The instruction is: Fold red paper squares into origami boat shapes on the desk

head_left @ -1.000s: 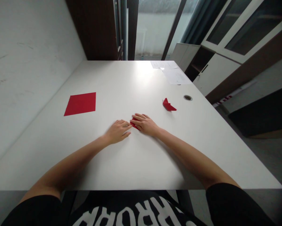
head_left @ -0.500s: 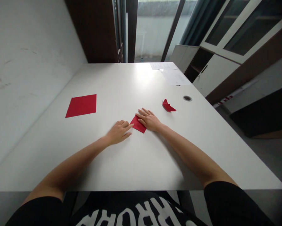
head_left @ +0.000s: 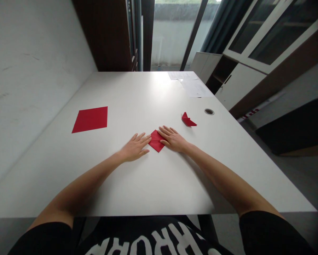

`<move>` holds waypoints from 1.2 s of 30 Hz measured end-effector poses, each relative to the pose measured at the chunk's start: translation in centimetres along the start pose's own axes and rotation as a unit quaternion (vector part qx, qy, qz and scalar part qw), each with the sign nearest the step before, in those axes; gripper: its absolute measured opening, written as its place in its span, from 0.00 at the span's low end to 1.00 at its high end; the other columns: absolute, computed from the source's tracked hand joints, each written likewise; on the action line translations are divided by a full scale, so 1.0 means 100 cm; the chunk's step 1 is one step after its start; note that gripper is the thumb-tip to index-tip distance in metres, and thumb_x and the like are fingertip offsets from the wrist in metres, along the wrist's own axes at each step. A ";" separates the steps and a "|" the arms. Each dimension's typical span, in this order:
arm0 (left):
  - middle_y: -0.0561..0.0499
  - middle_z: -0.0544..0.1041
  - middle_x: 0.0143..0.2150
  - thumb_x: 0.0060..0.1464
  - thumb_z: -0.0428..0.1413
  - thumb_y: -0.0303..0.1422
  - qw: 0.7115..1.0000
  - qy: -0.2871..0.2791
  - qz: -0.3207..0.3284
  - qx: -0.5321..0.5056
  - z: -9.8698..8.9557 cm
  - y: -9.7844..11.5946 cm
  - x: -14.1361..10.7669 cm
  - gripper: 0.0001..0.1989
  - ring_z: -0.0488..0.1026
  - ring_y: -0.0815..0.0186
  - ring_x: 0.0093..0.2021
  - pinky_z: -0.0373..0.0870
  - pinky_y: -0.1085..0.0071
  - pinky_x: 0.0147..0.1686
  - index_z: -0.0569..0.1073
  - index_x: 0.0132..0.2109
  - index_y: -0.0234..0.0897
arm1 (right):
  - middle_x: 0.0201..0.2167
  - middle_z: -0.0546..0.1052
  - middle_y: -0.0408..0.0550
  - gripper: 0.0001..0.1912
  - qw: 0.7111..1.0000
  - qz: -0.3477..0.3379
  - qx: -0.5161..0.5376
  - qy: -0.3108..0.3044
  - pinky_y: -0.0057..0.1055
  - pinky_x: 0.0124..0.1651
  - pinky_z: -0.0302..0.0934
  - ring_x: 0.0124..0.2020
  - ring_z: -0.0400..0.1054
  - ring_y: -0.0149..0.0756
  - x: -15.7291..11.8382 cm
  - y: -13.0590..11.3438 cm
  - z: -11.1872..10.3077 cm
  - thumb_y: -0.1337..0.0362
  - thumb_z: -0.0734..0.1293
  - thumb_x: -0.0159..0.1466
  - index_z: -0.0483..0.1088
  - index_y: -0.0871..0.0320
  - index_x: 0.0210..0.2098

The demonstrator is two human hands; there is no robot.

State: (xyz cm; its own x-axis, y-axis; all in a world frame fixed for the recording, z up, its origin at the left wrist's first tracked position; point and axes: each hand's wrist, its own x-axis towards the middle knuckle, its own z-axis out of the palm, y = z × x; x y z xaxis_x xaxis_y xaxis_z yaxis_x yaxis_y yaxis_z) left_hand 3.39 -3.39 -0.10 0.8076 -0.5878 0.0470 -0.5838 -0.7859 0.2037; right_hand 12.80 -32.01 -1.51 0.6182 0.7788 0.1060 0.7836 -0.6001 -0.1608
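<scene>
A small folded red paper (head_left: 156, 142) lies flat on the white table between my hands, one corner pointing toward me. My left hand (head_left: 134, 147) rests palm down with its fingers spread, the fingertips touching the paper's left corner. On the other side, my right hand (head_left: 173, 139) lies flat with fingers stretched out, covering the paper's right corner. Farther off to the right sits a folded red paper figure (head_left: 188, 120) with pointed ends. An unfolded red paper sheet (head_left: 90, 119) lies flat at the left.
White printed sheets (head_left: 196, 88) lie at the far right of the table (head_left: 121, 191). A round cable hole (head_left: 209, 112) is set near its right edge. A wall (head_left: 36, 71) runs along the left side, and cabinets (head_left: 238, 85) stand beyond the right.
The folded paper has turned so that a corner points toward me. My left fingers have spread out from a pointing pose, and my right hand has shifted slightly right.
</scene>
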 end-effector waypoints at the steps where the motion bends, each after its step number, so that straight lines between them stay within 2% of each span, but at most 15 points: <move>1: 0.50 0.49 0.77 0.70 0.39 0.51 1.000 -0.007 -0.002 -0.002 0.000 0.000 0.000 0.33 0.42 0.53 0.77 0.37 0.49 0.73 0.49 0.76 0.44 | 0.75 0.50 0.52 0.34 1.000 -0.002 -0.001 -0.001 0.56 0.74 0.43 0.76 0.42 0.51 -0.005 0.001 -0.001 0.46 0.51 0.75 0.47 0.53 0.75; 7: 0.50 0.44 0.78 0.69 0.38 0.54 0.999 -0.031 -0.013 -0.001 0.002 0.000 0.001 0.36 0.37 0.52 0.78 0.33 0.49 0.73 0.46 0.76 0.43 | 0.75 0.50 0.50 0.34 1.000 -0.002 -0.007 -0.004 0.57 0.73 0.45 0.76 0.42 0.51 -0.037 0.001 -0.008 0.47 0.53 0.75 0.46 0.50 0.75; 14: 0.51 0.45 0.78 0.69 0.38 0.53 0.999 -0.025 -0.016 0.012 0.004 0.000 0.001 0.35 0.38 0.52 0.78 0.35 0.49 0.74 0.46 0.76 0.45 | 0.75 0.51 0.51 0.33 1.000 0.019 -0.022 0.005 0.56 0.73 0.47 0.76 0.43 0.49 -0.069 -0.001 -0.015 0.48 0.53 0.75 0.46 0.52 0.75; 17: 0.52 0.47 0.78 0.70 0.39 0.53 0.999 -0.004 -0.026 0.022 0.004 0.002 -0.001 0.34 0.39 0.53 0.78 0.37 0.48 0.73 0.47 0.76 0.47 | 0.74 0.52 0.52 0.34 0.999 0.023 -0.016 0.036 0.54 0.74 0.47 0.75 0.44 0.47 -0.065 -0.014 -0.018 0.50 0.54 0.75 0.44 0.54 0.76; 20: 0.51 0.47 0.78 0.69 0.40 0.53 0.998 0.008 -0.049 0.038 0.004 0.004 -0.002 0.33 0.39 0.52 0.78 0.39 0.47 0.73 0.49 0.76 0.49 | 0.74 0.51 0.52 0.34 0.999 -0.012 -0.009 0.046 0.53 0.74 0.44 0.75 0.44 0.46 -0.053 -0.036 -0.019 0.50 0.55 0.75 0.45 0.55 0.75; 23: 0.49 0.45 0.78 0.68 0.40 0.55 0.996 0.005 -0.072 0.047 0.005 0.006 -0.003 0.35 0.40 0.51 0.77 0.39 0.46 0.73 0.51 0.75 0.48 | 0.74 0.52 0.52 0.33 0.999 -0.048 0.004 0.022 0.54 0.74 0.44 0.75 0.43 0.47 -0.041 -0.057 -0.015 0.50 0.55 0.75 0.48 0.54 0.75; 26: 0.47 0.44 0.78 0.67 0.40 0.56 0.996 -0.005 -0.076 0.040 0.003 0.006 -0.003 0.36 0.39 0.50 0.77 0.39 0.45 0.73 0.50 0.75 0.47 | 0.73 0.54 0.52 0.33 0.998 -0.057 0.017 0.006 0.55 0.74 0.44 0.75 0.46 0.48 -0.036 -0.065 -0.010 0.49 0.55 0.75 0.47 0.53 0.75; 31: 0.47 0.42 0.79 0.66 0.44 0.56 0.999 -0.016 -0.052 0.004 -0.002 0.005 -0.004 0.34 0.38 0.45 0.77 0.38 0.40 0.71 0.52 0.74 0.54 | 0.74 0.52 0.49 0.34 0.998 -0.059 0.032 -0.004 0.57 0.74 0.43 0.75 0.44 0.47 -0.046 -0.054 -0.011 0.49 0.55 0.75 0.42 0.48 0.76; 36: 0.48 0.41 0.79 0.65 0.47 0.55 0.999 -0.022 -0.026 -0.026 -0.004 0.000 -0.005 0.33 0.37 0.43 0.77 0.37 0.39 0.71 0.57 0.73 0.55 | 0.74 0.51 0.48 0.34 0.998 -0.044 0.032 -0.012 0.58 0.74 0.42 0.75 0.43 0.49 -0.057 -0.035 -0.013 0.49 0.55 0.75 0.43 0.48 0.76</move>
State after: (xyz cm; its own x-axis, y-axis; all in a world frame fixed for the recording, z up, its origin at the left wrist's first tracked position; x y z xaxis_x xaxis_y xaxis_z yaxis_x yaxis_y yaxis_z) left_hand 3.01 -3.01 0.24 0.8312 -0.5559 -0.0081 -0.5358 -0.8049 0.2550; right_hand 6.58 -34.56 -0.30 0.5456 0.8322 0.0983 0.8282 -0.5176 -0.2146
